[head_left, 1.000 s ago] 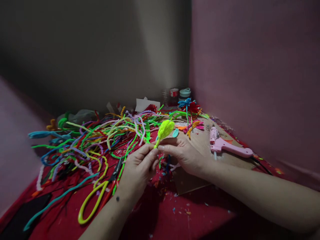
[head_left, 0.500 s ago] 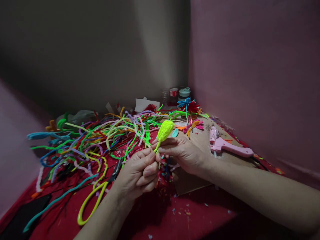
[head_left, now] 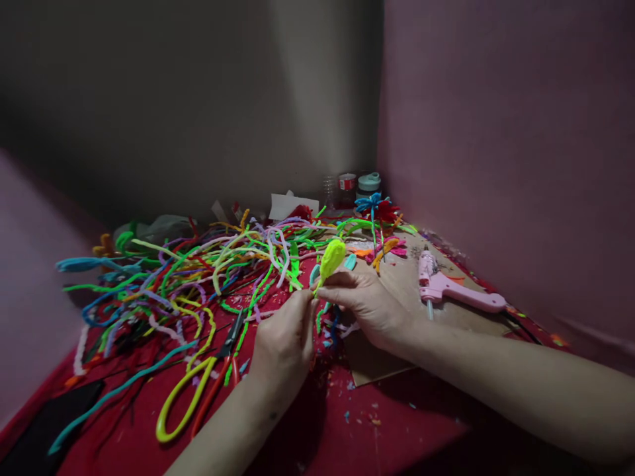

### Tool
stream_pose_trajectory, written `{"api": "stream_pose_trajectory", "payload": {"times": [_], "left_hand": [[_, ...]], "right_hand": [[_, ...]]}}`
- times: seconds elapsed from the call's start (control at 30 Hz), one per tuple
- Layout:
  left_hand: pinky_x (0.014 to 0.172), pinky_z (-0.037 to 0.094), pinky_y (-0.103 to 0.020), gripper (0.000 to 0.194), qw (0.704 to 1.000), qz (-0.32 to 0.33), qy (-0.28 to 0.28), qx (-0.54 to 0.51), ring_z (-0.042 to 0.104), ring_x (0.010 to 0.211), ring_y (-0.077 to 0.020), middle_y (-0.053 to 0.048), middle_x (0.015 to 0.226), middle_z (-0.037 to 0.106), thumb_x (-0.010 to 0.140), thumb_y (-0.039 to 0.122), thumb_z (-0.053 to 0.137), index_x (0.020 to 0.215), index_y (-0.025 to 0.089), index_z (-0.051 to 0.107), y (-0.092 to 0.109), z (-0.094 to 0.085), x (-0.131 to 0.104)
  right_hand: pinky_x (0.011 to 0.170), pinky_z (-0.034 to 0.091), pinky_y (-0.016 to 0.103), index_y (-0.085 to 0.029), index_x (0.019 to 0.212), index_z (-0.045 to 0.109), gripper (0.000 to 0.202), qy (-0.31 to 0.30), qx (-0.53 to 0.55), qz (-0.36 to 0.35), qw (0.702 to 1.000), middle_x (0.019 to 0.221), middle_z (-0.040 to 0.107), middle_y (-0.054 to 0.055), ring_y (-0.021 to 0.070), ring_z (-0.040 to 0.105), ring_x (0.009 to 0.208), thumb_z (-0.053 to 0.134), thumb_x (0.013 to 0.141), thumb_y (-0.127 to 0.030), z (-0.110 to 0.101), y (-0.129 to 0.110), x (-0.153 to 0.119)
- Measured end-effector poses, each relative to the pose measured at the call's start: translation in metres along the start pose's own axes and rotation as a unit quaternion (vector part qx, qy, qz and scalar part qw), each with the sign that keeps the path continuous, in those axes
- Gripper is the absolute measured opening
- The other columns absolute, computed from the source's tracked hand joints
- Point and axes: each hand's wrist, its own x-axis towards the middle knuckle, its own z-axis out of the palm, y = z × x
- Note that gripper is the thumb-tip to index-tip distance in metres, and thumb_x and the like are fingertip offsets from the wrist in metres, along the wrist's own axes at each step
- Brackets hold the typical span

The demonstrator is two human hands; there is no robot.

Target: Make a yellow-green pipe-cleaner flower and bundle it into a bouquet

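Note:
A bright yellow-green fuzzy bud [head_left: 332, 258] stands tilted above my joined fingers. My left hand [head_left: 288, 330] pinches its narrow lower end, its fingers mostly turned away from view. Just to the right, my right hand [head_left: 364, 301] is closed on the base of the same bud, thumb and fingers together. Behind the hands and to their left lies a tangled heap of colored pipe cleaners [head_left: 198, 264]. Scissors with yellow and red handles [head_left: 186, 400] rest left of my left forearm.
On cardboard [head_left: 451, 324] at the right lies a pink glue gun [head_left: 464, 294]. Blue and red fuzzy flowers [head_left: 373, 205], a white paper [head_left: 294, 206] and a lidded bottle [head_left: 368, 184] are at the back. A black flat object [head_left: 54, 426] lies front left.
My left hand has rotated, its back now facing me, and moved slightly right and up. The bud is more upright and a little further right. The red scissor handle has come into view.

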Motion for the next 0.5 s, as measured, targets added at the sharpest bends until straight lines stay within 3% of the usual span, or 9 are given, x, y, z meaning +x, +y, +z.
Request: {"api": "stream_pose_trajectory", "payload": {"times": [0.07, 0.2, 0.33, 0.43, 0.5], "left_hand": [[0.054, 0.036, -0.022, 0.011, 1.000, -0.014, -0.015, 0.003, 0.047, 0.052, -0.0104, 0.003, 0.062, 0.052, 0.085, 0.021, 0.046, 0.083, 0.018, 0.057, 0.000, 0.001, -0.001], [0.050, 0.032, -0.022, 0.016, 0.982, -0.133, -0.070, -0.112, 0.038, 0.050, -0.0098, 0.006, 0.057, 0.043, 0.088, 0.029, 0.044, 0.080, 0.019, 0.054, 0.004, -0.001, 0.003], [0.053, 0.033, -0.021, 0.016, 0.960, -0.179, -0.068, -0.203, 0.038, 0.054, -0.0095, 0.005, 0.059, 0.044, 0.084, 0.031, 0.050, 0.076, 0.018, 0.056, 0.009, -0.004, 0.006], [0.048, 0.028, -0.020, 0.018, 0.928, -0.232, -0.085, -0.280, 0.034, 0.050, -0.0081, 0.006, 0.055, 0.040, 0.081, 0.031, 0.054, 0.071, 0.017, 0.054, 0.011, -0.005, 0.008], [0.043, 0.023, -0.020, 0.020, 0.897, -0.273, -0.094, -0.333, 0.028, 0.044, -0.0066, 0.008, 0.050, 0.036, 0.079, 0.033, 0.056, 0.067, 0.017, 0.052, 0.011, -0.005, 0.009]], "right_hand": [[0.071, 0.041, 0.028, -0.018, 0.069, 0.067, 0.021, 0.011, -0.007, 0.006, 1.000, 0.067, 0.062, -0.003, 0.0115, 0.053, 0.066, 0.077, 0.061, -0.034, 0.001, -0.001, -0.001], [0.066, 0.039, 0.026, -0.017, 0.061, 0.065, 0.021, 0.012, -0.028, 0.008, 1.000, 0.060, 0.055, -0.004, 0.0095, 0.047, 0.060, 0.078, 0.061, -0.033, 0.002, -0.005, -0.002], [0.061, 0.037, 0.025, -0.017, 0.068, 0.066, 0.020, 0.006, -0.036, 0.005, 0.999, 0.064, 0.058, -0.003, 0.0096, 0.046, 0.059, 0.074, 0.066, -0.035, 0.001, -0.005, -0.003], [0.066, 0.038, 0.026, -0.016, 0.069, 0.064, 0.018, 0.000, -0.039, 0.002, 0.999, 0.069, 0.058, -0.002, 0.0111, 0.049, 0.066, 0.073, 0.069, -0.032, 0.001, -0.003, -0.004], [0.060, 0.035, 0.025, -0.016, 0.065, 0.061, 0.019, 0.015, -0.040, 0.012, 0.999, 0.061, 0.052, -0.005, 0.0092, 0.044, 0.058, 0.075, 0.066, -0.030, 0.001, -0.002, -0.004]]}}
